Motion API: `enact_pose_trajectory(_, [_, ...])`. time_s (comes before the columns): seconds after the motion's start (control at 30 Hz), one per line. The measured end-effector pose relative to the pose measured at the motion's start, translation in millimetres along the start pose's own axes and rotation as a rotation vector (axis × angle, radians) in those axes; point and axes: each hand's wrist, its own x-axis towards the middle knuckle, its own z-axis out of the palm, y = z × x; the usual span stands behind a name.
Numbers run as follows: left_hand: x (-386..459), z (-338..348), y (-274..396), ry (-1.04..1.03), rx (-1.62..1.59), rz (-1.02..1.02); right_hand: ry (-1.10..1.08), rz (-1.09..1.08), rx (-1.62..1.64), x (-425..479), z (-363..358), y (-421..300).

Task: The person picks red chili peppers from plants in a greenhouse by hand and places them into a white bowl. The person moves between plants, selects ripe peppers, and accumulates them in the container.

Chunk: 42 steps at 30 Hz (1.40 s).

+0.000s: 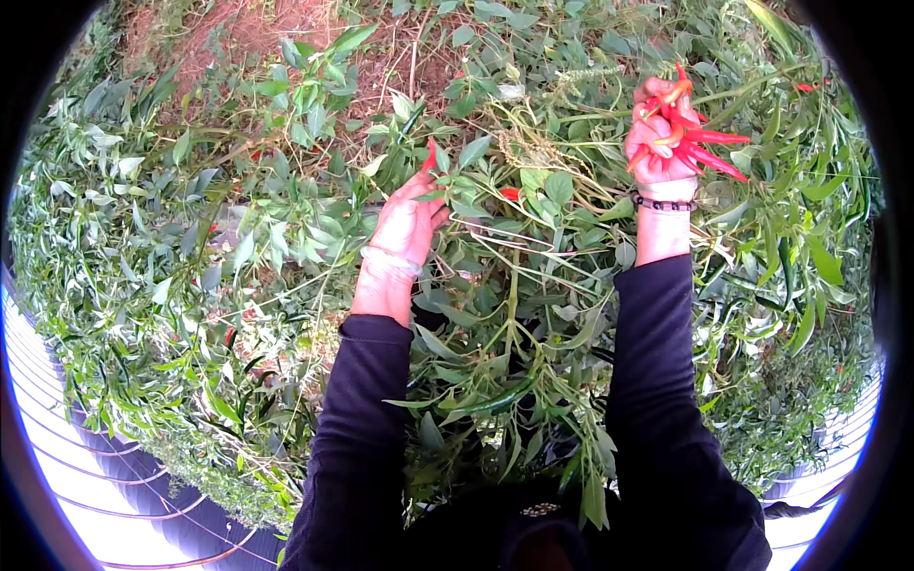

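Note:
My right hand point(660, 132) is closed around a bunch of red chili peppers point(714, 137), their tips sticking out to the right and upward. A beaded bracelet point(664, 203) circles that wrist. Left of centre, my left hand point(410, 210) reaches into the leaves, palm partly turned up, with a red chili pepper point(430, 155) at its fingertips; leaves hide part of the fingers, so its hold is unclear. Between the hands, another red pepper point(511, 194) shows among the leaves. A dark green chili pepper point(503, 400) hangs on the plant nearer my body.
Dense pepper plants point(457, 314) surround both forearms, with thin dry stems point(564, 171) tangled between the hands. Reddish soil point(285, 36) shows at the top. Curved hoops point(128, 514) stand over dark sheeting point(207, 528) at the lower left.

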Motion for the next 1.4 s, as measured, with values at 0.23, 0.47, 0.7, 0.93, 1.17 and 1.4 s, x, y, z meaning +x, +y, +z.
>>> enact_pose_trajectory(0.23, [3, 21, 28, -0.191, -0.147, 0.180, -0.017, -0.016, -0.049, -2, 1, -1])
enact_pose_trajectory(0.47, [-27, 42, 50, 0.054, 0.443, 0.638, -0.044, 0.088, -0.016, -6, 1, -2])
enact_pose_trajectory(0.7, [-66, 73, 64, 0.130, 0.447, 1.037, -0.055, 0.140, -0.006, -2, 1, -3])
enact_pose_trajectory(0.93, [-20, 71, -56, 0.118, -0.028, -0.200, -0.069, 0.159, -0.016, 2, 4, -2])
enact_pose_trajectory(1.17, [36, 73, -70, 0.151, -0.274, -0.408, -0.065, 0.159, -0.012, -1, -3, -3])
enact_pose_trajectory(1.4, [29, 70, -82, 0.326, -0.132, -0.247, -0.072, 0.159, 0.022, 0, -5, -6])
